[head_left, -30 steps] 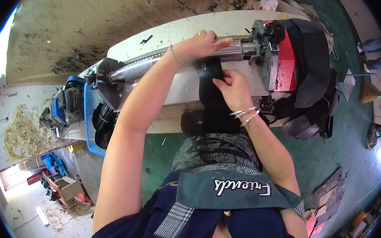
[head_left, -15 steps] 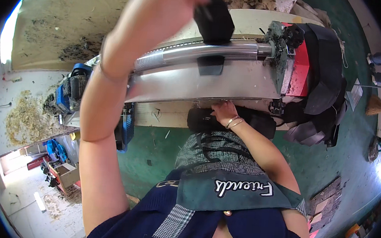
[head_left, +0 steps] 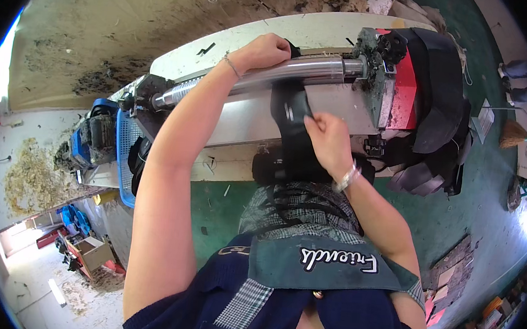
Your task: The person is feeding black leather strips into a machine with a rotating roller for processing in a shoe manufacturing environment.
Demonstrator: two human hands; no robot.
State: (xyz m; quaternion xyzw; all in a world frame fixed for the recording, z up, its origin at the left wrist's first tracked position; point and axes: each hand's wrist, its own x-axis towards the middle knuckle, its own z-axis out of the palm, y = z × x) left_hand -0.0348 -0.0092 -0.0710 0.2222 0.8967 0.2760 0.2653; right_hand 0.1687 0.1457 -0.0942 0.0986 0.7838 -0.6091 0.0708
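A shiny metal roller (head_left: 320, 69) runs across a bench machine with a pale metal plate before it. My left hand (head_left: 265, 52) is at the roller's far side, fingers curled around the edge of a small black piece (head_left: 293, 49), mostly hidden. In front of the roller, my right hand (head_left: 328, 139) pinches the edge of a flat, flexible black sheet piece (head_left: 294, 108) with a small pale mark. This sheet lies over the plate and hangs toward me, its far end close under the roller. Near my lap is a dark stack of black pieces (head_left: 269, 167).
The machine's red end housing (head_left: 407, 92) stands on the right, with black sheets (head_left: 445, 92) draped beside it. A blue plastic basket (head_left: 126, 157) sits at the left end. Dark scraps dirty the covered surface (head_left: 99, 46) beyond. A broom (head_left: 514, 140) is at far right.
My left hand has come down from above the roller to its far side. My right hand has risen from the stack and now holds a black sheet piece over the plate.
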